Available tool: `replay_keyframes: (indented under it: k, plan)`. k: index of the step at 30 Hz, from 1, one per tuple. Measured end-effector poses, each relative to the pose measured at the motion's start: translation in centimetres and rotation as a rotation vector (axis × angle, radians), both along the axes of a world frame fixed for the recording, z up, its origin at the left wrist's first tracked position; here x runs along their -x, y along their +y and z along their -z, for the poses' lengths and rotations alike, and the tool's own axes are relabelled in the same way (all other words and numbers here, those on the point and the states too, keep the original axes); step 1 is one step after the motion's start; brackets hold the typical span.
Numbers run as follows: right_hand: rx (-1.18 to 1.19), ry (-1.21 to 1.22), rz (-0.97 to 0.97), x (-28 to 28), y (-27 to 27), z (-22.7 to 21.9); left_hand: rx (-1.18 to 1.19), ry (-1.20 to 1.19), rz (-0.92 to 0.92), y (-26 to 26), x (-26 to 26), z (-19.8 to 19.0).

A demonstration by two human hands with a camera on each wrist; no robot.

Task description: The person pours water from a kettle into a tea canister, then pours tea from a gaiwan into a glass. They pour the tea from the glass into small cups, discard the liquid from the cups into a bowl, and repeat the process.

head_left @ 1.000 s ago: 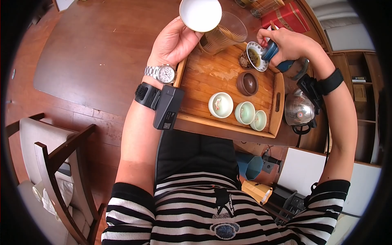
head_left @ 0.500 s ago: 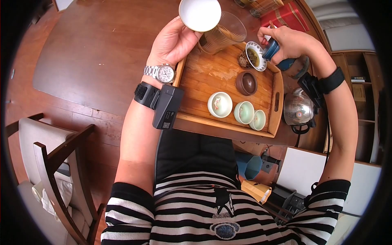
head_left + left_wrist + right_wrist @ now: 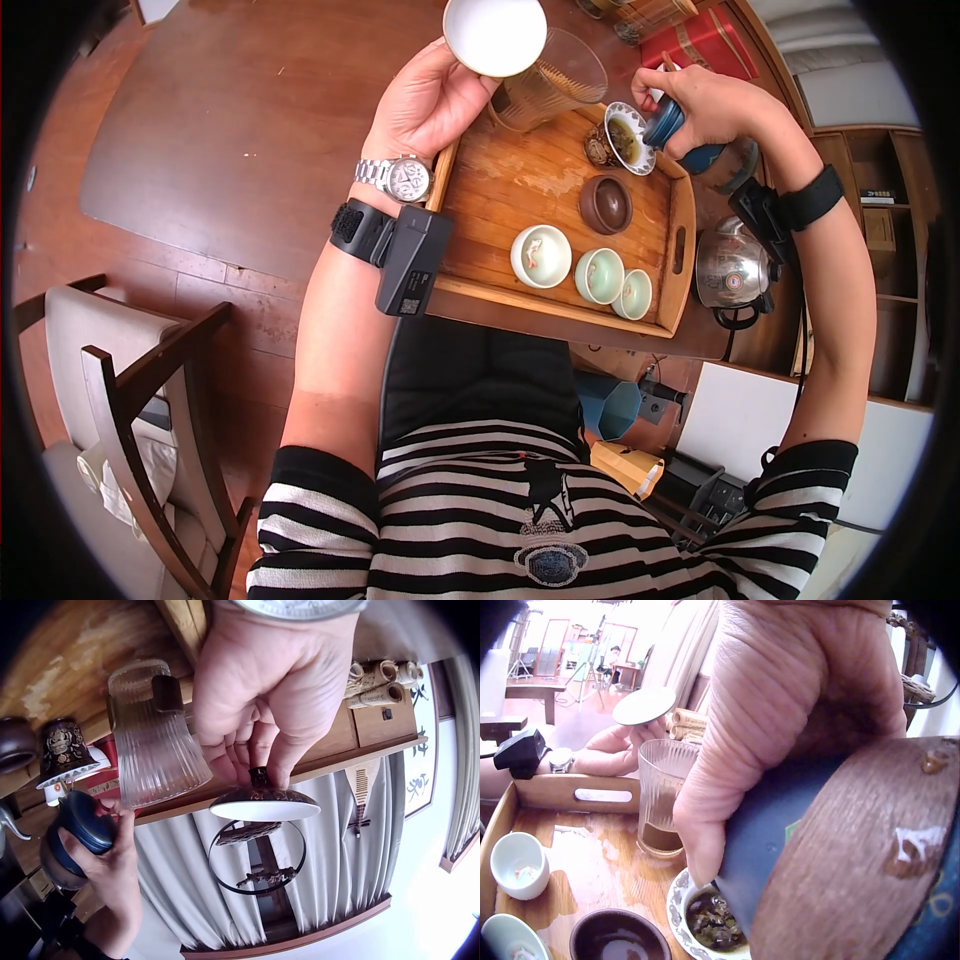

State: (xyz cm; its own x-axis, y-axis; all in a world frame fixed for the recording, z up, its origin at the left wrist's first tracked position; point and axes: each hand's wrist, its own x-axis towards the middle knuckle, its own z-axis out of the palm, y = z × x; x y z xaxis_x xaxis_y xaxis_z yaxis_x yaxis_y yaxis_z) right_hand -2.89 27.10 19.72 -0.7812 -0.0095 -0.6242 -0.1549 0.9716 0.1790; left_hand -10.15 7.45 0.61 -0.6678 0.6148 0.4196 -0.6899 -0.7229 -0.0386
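Note:
My left hand (image 3: 430,105) pinches a lid by its small dark knob, up beyond the tray's far left corner. The lid (image 3: 264,802) has a white underside and a dark patterned outside. In my right hand (image 3: 715,105) is a blue pot (image 3: 780,817) with a brown wood-like band, tilted over a dark patterned cup (image 3: 64,746). That cup's white flared rim (image 3: 676,911) has a grey pattern. Wet tea leaves (image 3: 712,922) and yellowish-green liquid show inside it. The pot's lower edge is right at this rim.
A wooden tray (image 3: 490,215) carries the patterned cup, a brown cup (image 3: 606,205) and three pale green cups (image 3: 541,257). A ribbed glass pitcher (image 3: 651,795) holding brown liquid stands near the left hand. A steel kettle (image 3: 733,265) sits right of the tray; a red box (image 3: 705,45) lies behind.

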Motion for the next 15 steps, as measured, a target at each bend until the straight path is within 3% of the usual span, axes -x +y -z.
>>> replay_keyframes:
  k: [5, 8, 15]
  plan:
    - [-0.038, -0.011, 0.023, 0.0, -0.8, -0.1, 0.015, -0.004, -0.007, 0.0, 0.0, 0.0]
    - [-0.018, 0.001, 0.013, 0.0, -0.4, 0.2, -0.083, -0.084, 0.094, 0.1, 0.3, 0.4]
    - [0.121, 0.078, -0.028, -0.5, 0.5, 0.3, -0.091, -0.084, 0.103, 0.1, 0.4, 0.6]
